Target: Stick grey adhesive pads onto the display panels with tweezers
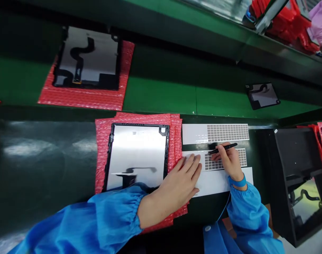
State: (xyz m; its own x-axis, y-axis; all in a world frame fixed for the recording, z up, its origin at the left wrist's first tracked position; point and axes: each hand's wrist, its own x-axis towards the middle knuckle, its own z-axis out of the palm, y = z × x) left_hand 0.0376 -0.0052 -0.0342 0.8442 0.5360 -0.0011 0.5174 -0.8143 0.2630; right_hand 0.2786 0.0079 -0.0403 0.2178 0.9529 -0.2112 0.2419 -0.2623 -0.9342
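My left hand (180, 181) lies flat with fingers outstretched, its fingertips on the left end of a white sheet of small grey rectangular stickers (210, 165). My right hand (231, 162) grips slim black tweezers (232, 145), whose tip points left at the edge of the sticker grid. A blue band circles the right wrist. Above lies a second sticker sheet (226, 133); below is a white sheet (212, 183), partly covered by my hands. Left of them, a display panel (139, 148) with a black frame rests on red bubble wrap (102, 151), its lower part hidden by my left sleeve.
On the green ledge behind, another display panel (97, 53) sits on red bubble wrap (81, 98), and a smaller-looking panel (263, 95) lies further right. A black tray (295, 151) stands at the right. Red bags (285, 24) and a person's pink sleeve (321, 21) appear beyond the ledge.
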